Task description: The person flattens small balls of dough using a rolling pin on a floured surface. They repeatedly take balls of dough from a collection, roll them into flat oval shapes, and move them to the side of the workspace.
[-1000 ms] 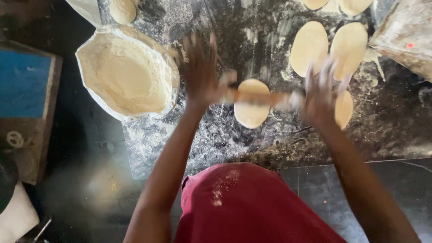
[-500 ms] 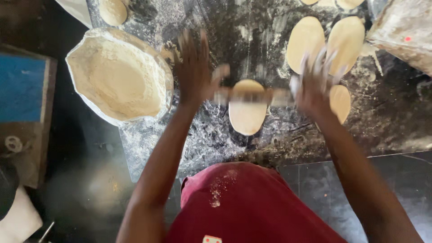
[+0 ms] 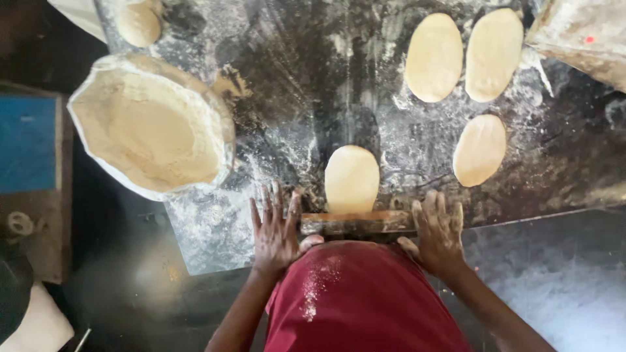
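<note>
A wooden rolling pin (image 3: 355, 223) lies across the near edge of the dark floured slab (image 3: 306, 91). My left hand (image 3: 274, 228) rests flat on its left end, fingers spread. My right hand (image 3: 438, 229) presses flat on its right end. An oval of flattened dough (image 3: 352, 177) lies just beyond the pin, its near end under it. Neither hand wraps around the pin; the palms press on it.
Three rolled oval dough pieces (image 3: 433, 57) (image 3: 493, 53) (image 3: 479, 150) lie at the slab's far right. An open sack of flour (image 3: 150, 133) sits at left, a dough ball (image 3: 138, 25) beyond it. A floured bag (image 3: 580, 39) is at top right. A blue-topped box (image 3: 29, 143) stands far left.
Both hands and the rolling pin have come back toward my body, from the middle of the slab to its near edge. The dough under the pin has grown longer and more oval.
</note>
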